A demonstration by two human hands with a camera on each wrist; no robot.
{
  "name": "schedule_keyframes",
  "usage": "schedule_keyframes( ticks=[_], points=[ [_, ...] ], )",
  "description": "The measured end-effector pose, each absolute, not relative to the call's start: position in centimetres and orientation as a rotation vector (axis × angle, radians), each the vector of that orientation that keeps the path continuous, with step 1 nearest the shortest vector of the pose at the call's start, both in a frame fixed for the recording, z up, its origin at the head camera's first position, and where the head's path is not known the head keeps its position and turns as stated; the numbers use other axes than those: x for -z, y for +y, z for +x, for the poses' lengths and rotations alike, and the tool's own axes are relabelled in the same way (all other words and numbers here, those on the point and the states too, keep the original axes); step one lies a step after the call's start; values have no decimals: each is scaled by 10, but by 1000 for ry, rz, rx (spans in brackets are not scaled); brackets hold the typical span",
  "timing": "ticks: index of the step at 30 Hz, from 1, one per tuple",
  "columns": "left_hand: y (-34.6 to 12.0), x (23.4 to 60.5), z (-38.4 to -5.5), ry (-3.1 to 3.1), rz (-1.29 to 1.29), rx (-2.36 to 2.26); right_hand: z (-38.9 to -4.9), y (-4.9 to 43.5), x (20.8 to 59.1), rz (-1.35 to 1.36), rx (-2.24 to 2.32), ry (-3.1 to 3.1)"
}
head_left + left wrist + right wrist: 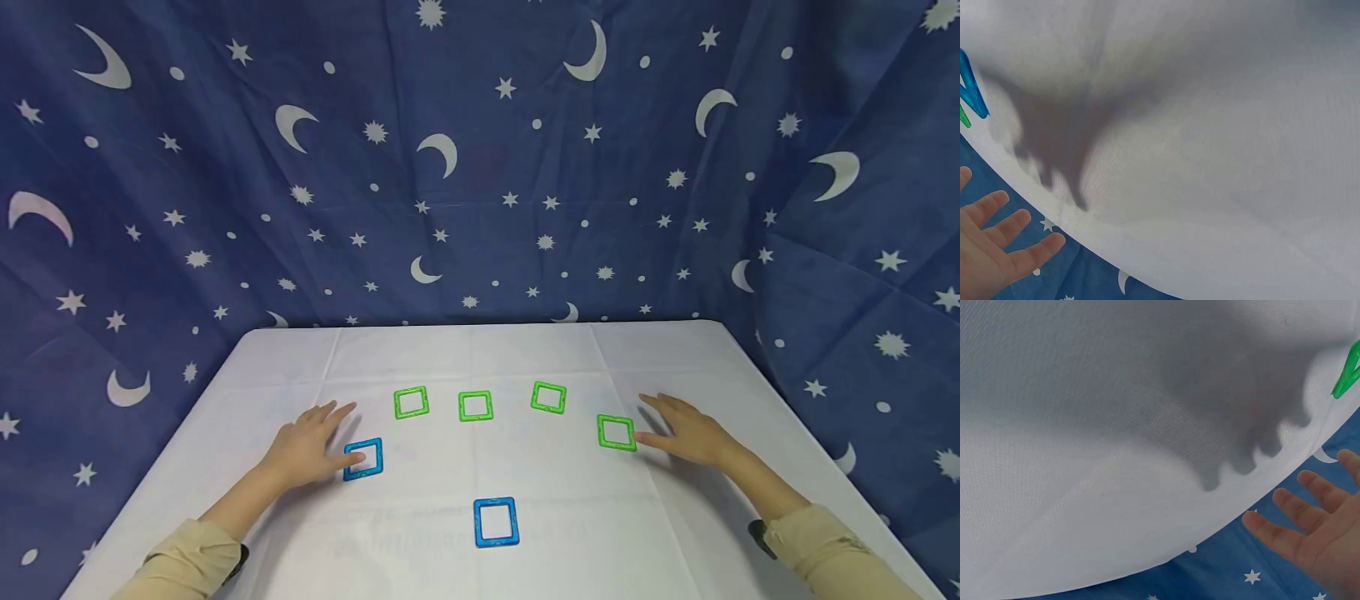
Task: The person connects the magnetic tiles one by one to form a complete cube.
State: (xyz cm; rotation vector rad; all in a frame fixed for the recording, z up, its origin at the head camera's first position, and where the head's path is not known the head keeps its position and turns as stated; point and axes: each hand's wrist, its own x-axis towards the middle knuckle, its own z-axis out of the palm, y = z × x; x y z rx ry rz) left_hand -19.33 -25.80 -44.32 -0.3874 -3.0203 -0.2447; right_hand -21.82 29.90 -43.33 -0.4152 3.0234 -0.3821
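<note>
Head view: L hand [303, 450] & R hand [690, 432] well apart, fingers spread, holding nil; 4 green frames [476, 417] arced btwn, blue frame [379, 456] under L thumb (contact unclear), 2nd blue frame [497, 542] btwn, closer in; layout looks done, all unjoined.

The left hand [307, 446] hovers over the desk [570, 467] toward its left side, back upward, fingers extended and spread, thumb apart. The right hand [690, 435] mirrors it over the desk's right side. The left forearm [243, 504] and right forearm [765, 483] slant inward from the desk's near side.
</note>
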Motion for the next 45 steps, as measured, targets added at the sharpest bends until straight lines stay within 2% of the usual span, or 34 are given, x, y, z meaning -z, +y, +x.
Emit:
schedule_keyframes(
  ticks=[6,45],
  points=[
    [-262,441,-194,-2980,-436,251,-223,298,433,-506,418,3047],
    [-235,443,-181,-2905,-442,453,-230,293,435,-657,510,2974]
  ],
)
